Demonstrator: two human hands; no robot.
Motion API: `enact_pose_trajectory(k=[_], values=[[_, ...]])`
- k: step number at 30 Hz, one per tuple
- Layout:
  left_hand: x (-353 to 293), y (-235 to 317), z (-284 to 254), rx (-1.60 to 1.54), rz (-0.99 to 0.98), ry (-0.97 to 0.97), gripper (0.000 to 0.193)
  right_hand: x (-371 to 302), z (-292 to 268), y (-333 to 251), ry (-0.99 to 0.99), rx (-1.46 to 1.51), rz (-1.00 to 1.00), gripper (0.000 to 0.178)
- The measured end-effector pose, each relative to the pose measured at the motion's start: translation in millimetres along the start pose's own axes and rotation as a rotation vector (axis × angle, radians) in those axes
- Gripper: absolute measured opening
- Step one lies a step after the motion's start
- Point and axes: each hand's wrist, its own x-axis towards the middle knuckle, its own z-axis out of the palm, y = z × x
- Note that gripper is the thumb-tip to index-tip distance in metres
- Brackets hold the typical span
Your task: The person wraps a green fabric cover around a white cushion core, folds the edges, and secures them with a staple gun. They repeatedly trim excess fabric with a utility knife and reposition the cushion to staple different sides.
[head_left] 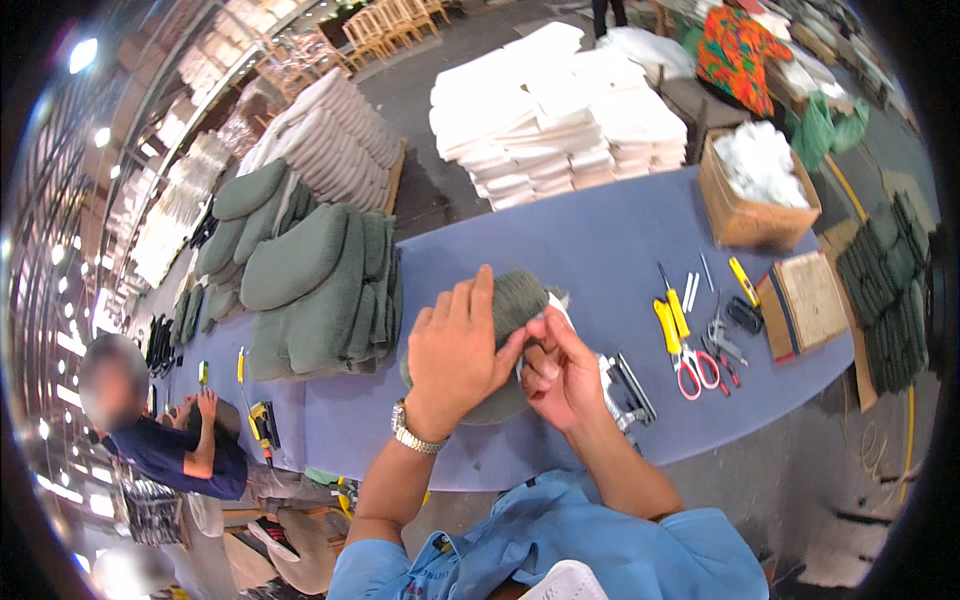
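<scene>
A dark green fabric-covered pad (520,300) lies in front of me on the blue-covered table, with a white edge showing on its right side. My left hand (455,345) rests across it, fingers stretched out and the thumb reaching toward the other hand. Close against the pad's right edge, my right hand (560,372) has its thumb and forefinger pinched on the green fabric; the other fingers are curled. Just right of that hand lies a silver staple gun (628,388), partly hidden by my wrist.
Stacked green cushions (310,290) stand at left. Red-handled scissors (697,372), yellow-handled screwdrivers (672,318) and a yellow cutter (744,281) lie at right, near a cardboard box (755,225) of white stuffing. A co-worker (185,440) works at far left. White padding (560,115) is piled beyond.
</scene>
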Motion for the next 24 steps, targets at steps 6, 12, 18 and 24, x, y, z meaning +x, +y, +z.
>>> enact_pose_trajectory(k=[6, 12, 18, 24], values=[[1.3, -4.4, -6.2, -0.073, 0.006, -0.022, 0.085, 7.3, 3.2, -3.6, 0.017, -0.248, -0.026, 0.018], [1.8, -4.4, -5.0, -0.069, -0.003, -0.057, 0.090, 3.7, 13.7, -8.4, 0.009, -0.297, -0.027, 0.014], [1.5, -2.2, -4.8, -0.067, 0.015, -0.024, 0.090, 14.2, 5.4, -10.4, -0.021, -0.441, -0.075, 0.012], [0.0, -10.2, -4.2, -0.035, 0.018, -0.035, 0.094, 22.2, 10.4, -8.4, 0.005, -0.621, -0.087, 0.012]])
